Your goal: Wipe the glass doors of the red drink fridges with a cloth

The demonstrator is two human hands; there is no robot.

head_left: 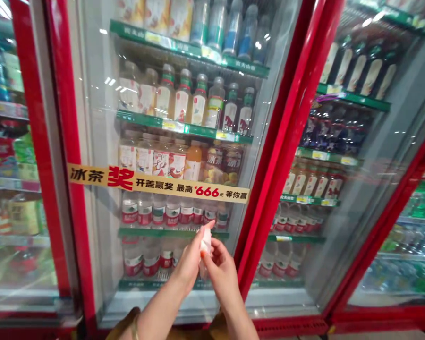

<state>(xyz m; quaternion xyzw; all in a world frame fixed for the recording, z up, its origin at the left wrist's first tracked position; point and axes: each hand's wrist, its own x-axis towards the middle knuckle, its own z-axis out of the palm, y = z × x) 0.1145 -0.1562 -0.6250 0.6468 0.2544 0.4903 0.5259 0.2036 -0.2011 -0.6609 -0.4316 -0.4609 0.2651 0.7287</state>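
Note:
Both my hands are raised together in front of a glass fridge door [102, 141]. My left hand [189, 262] pinches a small white crumpled thing, maybe a tissue or wrapper [206, 242], at its top. My right hand [222, 271] has its fingers curled against the lower part of the same white thing. Behind the glass stand rows of drink bottles [184, 99] on green-edged shelves.
A yellow banner strip with red and black print [159, 184] runs across the door. Red door frames [283, 141] separate this fridge from a second fridge [340, 141] at the right and another at the left [10, 165]. Water bottles [170, 210] fill the lower shelves.

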